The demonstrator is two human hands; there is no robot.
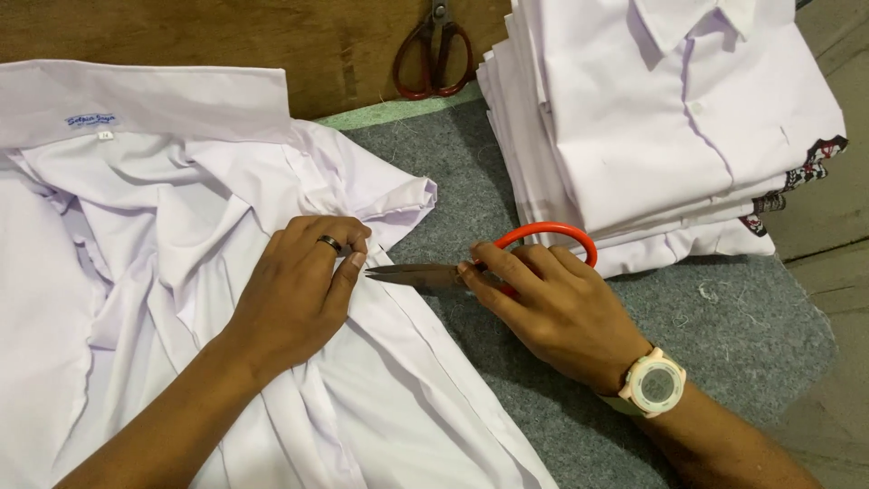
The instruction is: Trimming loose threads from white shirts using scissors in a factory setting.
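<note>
Two hands at work | left hand (303,285) pinches white shirt (181,299) placket flat | right hand (552,303) closed around orange-handled thread snips (453,274), blades nearly shut | keep tips clear of cloth, snip only loose thread.

One head-worn camera, looking steeply down at a work surface.

The view faces forward and downward from close above the person's own forearms, which enter from the bottom edge. The grey felt-covered table (724,326) fills the frame; a brown wooden board (344,45) closes the far top edge. No second view shares the scene.
</note>
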